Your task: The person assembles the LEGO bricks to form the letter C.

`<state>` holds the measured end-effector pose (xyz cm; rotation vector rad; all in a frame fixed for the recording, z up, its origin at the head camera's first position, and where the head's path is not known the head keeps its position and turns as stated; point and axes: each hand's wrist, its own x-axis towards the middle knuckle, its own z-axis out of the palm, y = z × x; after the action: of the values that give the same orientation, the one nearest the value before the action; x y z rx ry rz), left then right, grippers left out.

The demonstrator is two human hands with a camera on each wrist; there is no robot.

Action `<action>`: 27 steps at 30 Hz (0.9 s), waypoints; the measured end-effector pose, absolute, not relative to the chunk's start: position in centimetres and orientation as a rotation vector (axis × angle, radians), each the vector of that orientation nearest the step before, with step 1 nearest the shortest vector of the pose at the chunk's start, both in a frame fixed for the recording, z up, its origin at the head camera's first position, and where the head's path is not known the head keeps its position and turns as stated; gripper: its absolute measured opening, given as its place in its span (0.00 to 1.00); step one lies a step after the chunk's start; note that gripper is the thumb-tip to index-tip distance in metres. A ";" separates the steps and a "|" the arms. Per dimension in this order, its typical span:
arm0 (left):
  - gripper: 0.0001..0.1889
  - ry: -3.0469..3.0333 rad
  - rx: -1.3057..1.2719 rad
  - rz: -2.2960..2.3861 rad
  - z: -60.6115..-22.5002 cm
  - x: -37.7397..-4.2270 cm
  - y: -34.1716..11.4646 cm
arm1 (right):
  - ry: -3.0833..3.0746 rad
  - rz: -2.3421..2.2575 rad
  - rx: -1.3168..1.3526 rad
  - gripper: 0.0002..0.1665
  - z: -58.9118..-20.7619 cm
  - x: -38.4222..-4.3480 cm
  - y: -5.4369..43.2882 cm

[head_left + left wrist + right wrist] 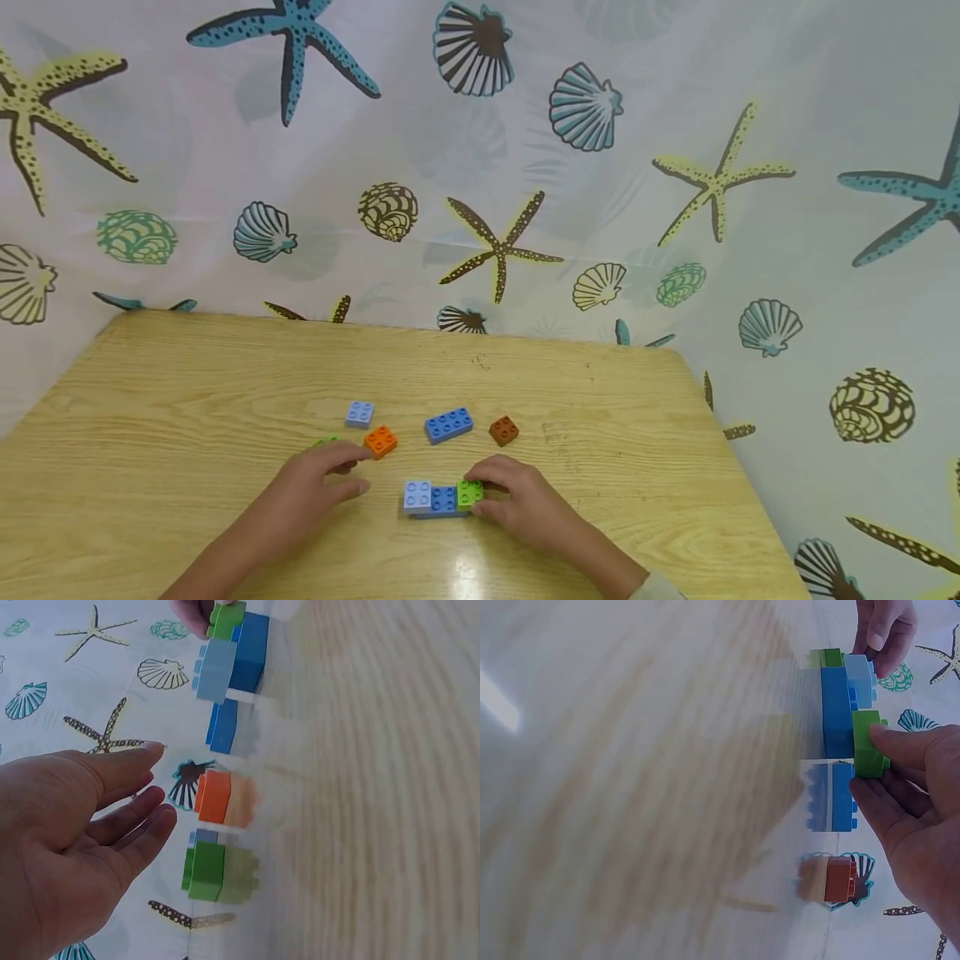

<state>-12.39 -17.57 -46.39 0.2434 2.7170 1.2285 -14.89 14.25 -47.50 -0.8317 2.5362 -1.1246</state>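
My right hand point(528, 504) pinches a lime green building brick point(470, 495) between thumb and fingers, at the right end of a long blue brick point(444, 500). On that blue brick's left end sits a light blue brick point(417, 497), with blue studs showing between the two. To the left, my left hand point(296, 492) is held above the table, thumb and fingers apart and nothing between them. Its fingertips are near an orange brick point(381, 442). A second green brick point(206, 871) is mostly hidden behind this hand in the head view.
Farther back on the wooden table point(600, 433) lie another light blue brick point(360, 414), a second long blue brick point(448, 425) and a reddish-brown brick point(504, 430). A white cloth point(420, 150) printed with starfish and shells hangs behind the table and along its right side.
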 end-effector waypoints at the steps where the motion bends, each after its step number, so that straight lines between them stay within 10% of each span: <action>1: 0.20 2.745 0.252 1.215 -46.4 -12.5 -18.1 | 2.543 -1.117 -0.838 0.19 -47.5 -14.9 14.3; 27: 0.24 2.804 0.308 1.074 -48.3 -16.2 -22.9 | 2.524 -1.124 -0.808 0.20 -47.3 -15.1 14.3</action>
<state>-16.22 -22.86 -48.31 0.3082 2.8045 1.0741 -15.05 14.28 -47.34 -0.8080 2.5243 -1.1235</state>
